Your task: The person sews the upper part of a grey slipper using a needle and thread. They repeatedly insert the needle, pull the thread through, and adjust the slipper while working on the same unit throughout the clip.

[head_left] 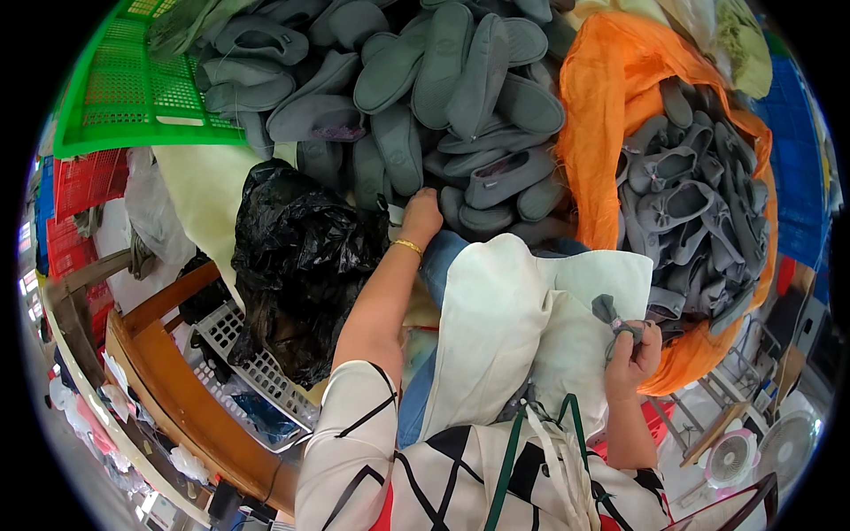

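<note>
My right hand (636, 356) is closed, with thumb and fingers pinching a small grey fabric bow (611, 317) above the white apron (505, 310) on my lap. My left hand (421, 218) reaches forward to the near edge of a heap of grey slippers (443, 66), beside a crumpled black plastic bag (297, 230). Its fingers look curled; whatever they hold is hidden. Smaller grey shoes, some with bows (689, 202), fill an orange sack (595, 115) at the right.
A green plastic crate (106, 88) stands at the far left, with red crates (88, 177) below it. Left of my lap are a white basket (257, 363) and a wooden chair (190, 389). A fan (731, 456) stands at the lower right. Blue crates (788, 159) line the right edge.
</note>
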Motion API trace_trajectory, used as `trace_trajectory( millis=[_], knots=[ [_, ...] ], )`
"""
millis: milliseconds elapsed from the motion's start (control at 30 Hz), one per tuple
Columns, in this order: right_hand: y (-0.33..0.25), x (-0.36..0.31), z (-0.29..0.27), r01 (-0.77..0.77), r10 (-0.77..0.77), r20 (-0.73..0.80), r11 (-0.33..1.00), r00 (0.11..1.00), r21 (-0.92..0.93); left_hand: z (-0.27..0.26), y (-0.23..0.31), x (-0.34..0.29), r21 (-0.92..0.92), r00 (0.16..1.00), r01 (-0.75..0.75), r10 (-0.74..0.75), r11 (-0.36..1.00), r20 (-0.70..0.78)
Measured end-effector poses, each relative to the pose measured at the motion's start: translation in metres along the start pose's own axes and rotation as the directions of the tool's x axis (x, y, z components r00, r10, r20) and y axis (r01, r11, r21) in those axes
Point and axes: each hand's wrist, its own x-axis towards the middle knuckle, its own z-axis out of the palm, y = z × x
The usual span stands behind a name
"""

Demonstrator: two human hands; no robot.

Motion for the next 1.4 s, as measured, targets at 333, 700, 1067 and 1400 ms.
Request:
trace_trajectory(
  millis=[333, 700, 1067, 1400],
  knots=[
    [-0.006, 0.003, 0.000, -0.010, 0.010, -0.004, 1.000, 1.000, -0.021, -0.003, -0.006, 0.008, 0.181, 0.913, 0.295, -0.333, 0.938, 0.238],
    [-0.011, 0.002, 0.001, -0.020, 0.020, 0.001, 1.000, 1.000, 0.001, -0.033, 0.015, -0.003, 0.291, 0.828, 0.247, -0.357, 0.924, 0.432],
    [-0.020, 0.007, 0.003, 0.057, -0.059, -0.044, 0.997, 0.997, -0.053, -0.139, 0.021, -0.055, -0.616, 0.931, 0.336, -0.153, 0.712, 0.331],
    [-0.039, 0.003, -0.002, -0.302, 0.315, 0.031, 0.871, 0.949, 0.387, -0.284, 0.158, -0.234, -0.449, 0.919, -0.173, 0.308, 0.876, 0.247]
  ],
)
